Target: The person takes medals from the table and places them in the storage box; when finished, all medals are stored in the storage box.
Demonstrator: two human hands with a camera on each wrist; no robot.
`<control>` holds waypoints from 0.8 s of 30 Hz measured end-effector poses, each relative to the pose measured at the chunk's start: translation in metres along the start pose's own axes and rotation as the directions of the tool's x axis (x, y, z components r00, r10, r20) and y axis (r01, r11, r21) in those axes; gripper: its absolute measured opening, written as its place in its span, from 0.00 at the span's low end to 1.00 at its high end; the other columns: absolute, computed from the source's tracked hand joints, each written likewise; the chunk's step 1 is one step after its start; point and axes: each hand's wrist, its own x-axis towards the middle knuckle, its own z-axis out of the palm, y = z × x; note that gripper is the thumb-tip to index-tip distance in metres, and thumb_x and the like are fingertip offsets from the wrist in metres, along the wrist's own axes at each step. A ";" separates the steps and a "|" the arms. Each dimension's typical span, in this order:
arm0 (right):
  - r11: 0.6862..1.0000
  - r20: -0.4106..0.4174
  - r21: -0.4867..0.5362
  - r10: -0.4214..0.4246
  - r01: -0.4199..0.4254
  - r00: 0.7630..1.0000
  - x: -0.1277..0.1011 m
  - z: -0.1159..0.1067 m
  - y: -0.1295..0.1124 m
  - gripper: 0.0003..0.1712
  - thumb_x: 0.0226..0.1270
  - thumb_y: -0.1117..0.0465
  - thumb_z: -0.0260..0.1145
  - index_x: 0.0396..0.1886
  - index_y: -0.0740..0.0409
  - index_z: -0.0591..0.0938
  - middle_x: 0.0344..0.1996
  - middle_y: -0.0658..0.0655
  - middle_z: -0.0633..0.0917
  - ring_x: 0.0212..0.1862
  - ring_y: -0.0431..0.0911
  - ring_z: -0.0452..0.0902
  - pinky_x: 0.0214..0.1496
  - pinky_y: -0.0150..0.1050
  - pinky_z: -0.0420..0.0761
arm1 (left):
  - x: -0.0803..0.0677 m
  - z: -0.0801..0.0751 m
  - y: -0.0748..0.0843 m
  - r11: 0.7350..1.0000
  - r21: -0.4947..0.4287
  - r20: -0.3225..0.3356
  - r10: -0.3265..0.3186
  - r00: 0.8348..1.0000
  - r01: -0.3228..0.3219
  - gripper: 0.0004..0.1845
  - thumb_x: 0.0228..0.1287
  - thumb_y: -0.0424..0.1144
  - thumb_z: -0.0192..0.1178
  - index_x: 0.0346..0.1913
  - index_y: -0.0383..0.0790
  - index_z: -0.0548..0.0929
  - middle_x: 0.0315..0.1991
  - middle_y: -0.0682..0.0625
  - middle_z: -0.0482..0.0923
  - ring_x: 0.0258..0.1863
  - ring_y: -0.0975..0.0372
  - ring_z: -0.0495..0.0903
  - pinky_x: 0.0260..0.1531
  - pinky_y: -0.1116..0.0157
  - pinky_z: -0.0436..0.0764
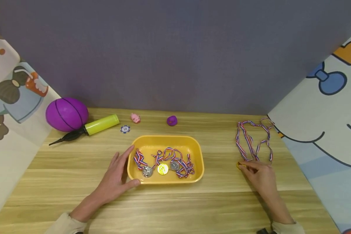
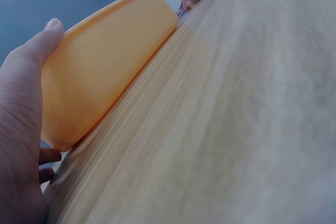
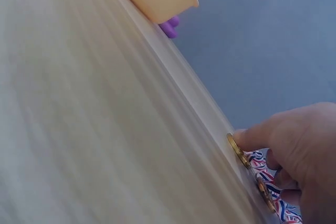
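1. The gold medal point(image 1: 240, 165) lies on the wooden table point(image 1: 222, 201) right of the yellow tray point(image 1: 166, 139), its striped ribbon point(image 1: 253, 139) looped out toward the wall.
2. The right hand point(image 1: 260, 177) pinches the disc at its edge — the wrist view shows a second disc point(image 3: 264, 194) under the fingers.
3. Likely light and rigid, with a slick face; the ribbon is limp and apt to tangle, so the rim looks the surer hold.
4. The left hand point(image 1: 117, 178), fingers straight, rests against the tray's left wall — three more medals point(image 1: 162, 169) lie inside.
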 end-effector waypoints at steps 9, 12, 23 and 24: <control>0.999 0.035 0.027 -0.027 0.026 0.999 0.000 0.007 -0.009 0.14 0.48 0.72 0.89 0.35 0.59 0.97 0.16 0.38 0.72 0.21 0.31 0.62 0.25 0.29 0.63 | 0.000 0.000 0.001 1.000 -0.005 0.005 -0.017 1.000 0.017 0.62 0.69 0.75 0.66 0.93 0.51 0.49 0.86 0.36 0.62 0.82 0.34 0.65 0.89 0.43 0.38; 0.998 0.049 0.036 -0.049 0.048 0.998 0.000 0.008 -0.013 0.14 0.48 0.73 0.89 0.36 0.60 0.97 0.17 0.38 0.73 0.22 0.31 0.63 0.26 0.29 0.64 | 0.000 0.000 0.001 1.000 -0.003 0.009 -0.022 1.000 0.022 0.62 0.69 0.75 0.66 0.93 0.51 0.49 0.87 0.37 0.62 0.82 0.34 0.65 0.89 0.40 0.39; 0.987 0.129 0.110 -0.127 0.113 0.983 0.000 0.012 -0.021 0.18 0.51 0.72 0.88 0.41 0.53 0.97 0.24 0.37 0.83 0.26 0.31 0.70 0.34 0.27 0.68 | 0.000 -0.002 0.002 0.999 0.006 0.021 -0.047 0.999 0.047 0.62 0.67 0.71 0.71 0.93 0.54 0.48 0.87 0.37 0.60 0.82 0.33 0.63 0.88 0.37 0.40; 0.985 0.136 0.118 -0.138 0.122 0.981 -0.001 0.012 -0.021 0.18 0.51 0.72 0.88 0.42 0.52 0.97 0.25 0.37 0.84 0.26 0.31 0.70 0.35 0.27 0.67 | 0.000 -0.002 0.003 0.999 0.007 0.021 -0.046 0.999 0.046 0.62 0.66 0.70 0.71 0.93 0.54 0.48 0.87 0.37 0.60 0.82 0.33 0.63 0.88 0.38 0.40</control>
